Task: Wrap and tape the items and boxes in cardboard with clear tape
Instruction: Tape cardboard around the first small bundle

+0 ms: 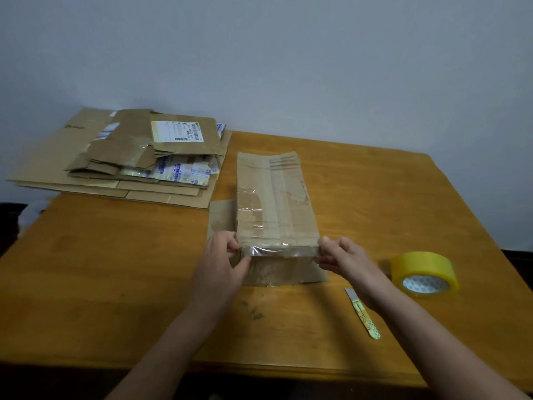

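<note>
Cardboard-wrapped box (275, 203) on table (115, 269), left hand (222, 262) and right hand (343, 258) gripping near end

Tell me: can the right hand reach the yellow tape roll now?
Probably yes: the tape roll lies close beside the right hand with only bare table between, though the hand must first release the wrapped box.

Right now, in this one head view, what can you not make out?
Head view only.
- Contents of the wrapped package: hidden by its cardboard.
- Print on the shipping label: too small and blurred.
- Some fingers of the left hand and right hand: behind the package's near corners, which they grip.
- Loose end on the tape roll: not findable, too fine.
</note>
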